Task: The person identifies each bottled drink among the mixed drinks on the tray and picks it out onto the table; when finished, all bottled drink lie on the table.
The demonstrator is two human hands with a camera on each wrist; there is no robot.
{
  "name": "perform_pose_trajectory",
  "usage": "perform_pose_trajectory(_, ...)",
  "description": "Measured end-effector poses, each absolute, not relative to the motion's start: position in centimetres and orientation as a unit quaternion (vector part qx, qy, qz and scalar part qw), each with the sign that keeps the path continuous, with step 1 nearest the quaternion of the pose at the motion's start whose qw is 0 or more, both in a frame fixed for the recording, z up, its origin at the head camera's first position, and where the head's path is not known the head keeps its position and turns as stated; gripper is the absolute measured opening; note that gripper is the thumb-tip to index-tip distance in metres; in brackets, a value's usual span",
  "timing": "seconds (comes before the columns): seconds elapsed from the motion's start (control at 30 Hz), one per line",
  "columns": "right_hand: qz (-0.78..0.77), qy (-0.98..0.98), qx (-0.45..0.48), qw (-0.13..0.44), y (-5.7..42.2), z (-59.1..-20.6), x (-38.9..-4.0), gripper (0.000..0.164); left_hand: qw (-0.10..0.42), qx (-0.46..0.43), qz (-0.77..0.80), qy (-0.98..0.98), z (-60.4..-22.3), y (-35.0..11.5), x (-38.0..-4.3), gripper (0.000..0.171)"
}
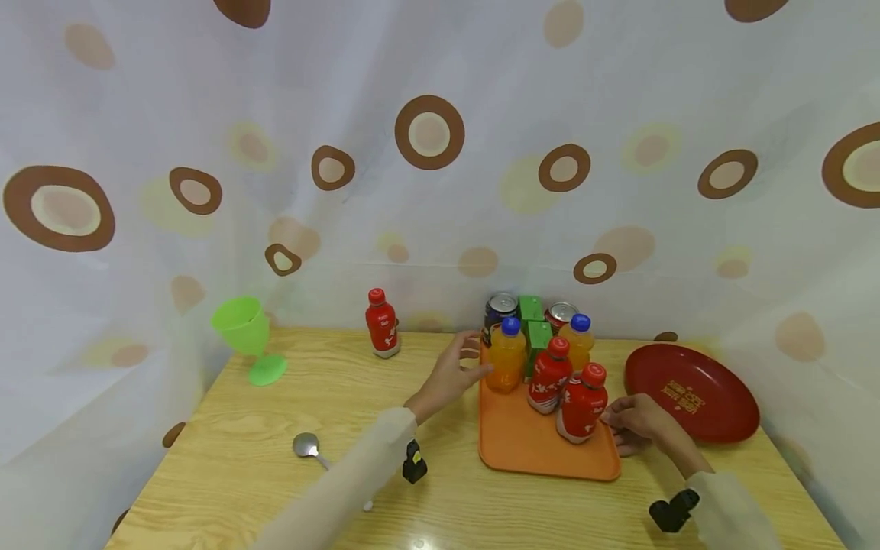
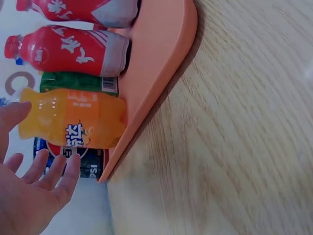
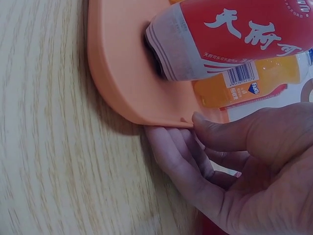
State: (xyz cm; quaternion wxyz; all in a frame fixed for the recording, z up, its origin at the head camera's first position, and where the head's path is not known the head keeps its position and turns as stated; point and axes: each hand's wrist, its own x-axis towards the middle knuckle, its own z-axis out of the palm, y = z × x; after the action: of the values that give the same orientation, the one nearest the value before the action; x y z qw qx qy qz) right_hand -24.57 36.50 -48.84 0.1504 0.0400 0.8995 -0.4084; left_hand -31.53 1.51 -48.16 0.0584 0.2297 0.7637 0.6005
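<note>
An orange tray [image 1: 543,452] carries two orange-drink bottles [image 1: 506,365], two red bottles [image 1: 581,405], green cartons [image 1: 538,336] and two cans [image 1: 501,307]. My right hand [image 1: 639,420] pinches the tray's right rim, thumb on top and fingers beneath, as the right wrist view shows. At the opposite side, my left hand [image 1: 450,374] is spread beside the nearer orange-drink bottle. In the left wrist view its thumb [image 2: 17,113] is close to that bottle, and its fingers [image 2: 49,171] lie in front of the Pepsi can [image 2: 93,164]; whether they touch is unclear.
Another red bottle [image 1: 382,324] stands at the back, left of the tray. Farther left is a green goblet [image 1: 244,327], and a metal spoon [image 1: 306,444] lies partly behind my left sleeve. A dark red oval plate [image 1: 715,405] is on the right, close to my right hand.
</note>
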Motion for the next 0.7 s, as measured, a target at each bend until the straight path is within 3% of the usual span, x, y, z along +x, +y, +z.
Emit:
perform_pose_trajectory(0.17, -0.415, 0.895, 0.050, 0.154, 36.5, -48.9, -24.5, 0.026, 0.066, 0.218, 0.616, 0.754, -49.0, 2.9, -31.9, 0.067)
perform_pose_trajectory(0.7, -0.416, 0.897, 0.046, 0.142, 36.5, -48.9, -24.4, 0.024, 0.054, 0.216, 0.592, 0.775, -49.4, 4.9, -32.7, 0.068)
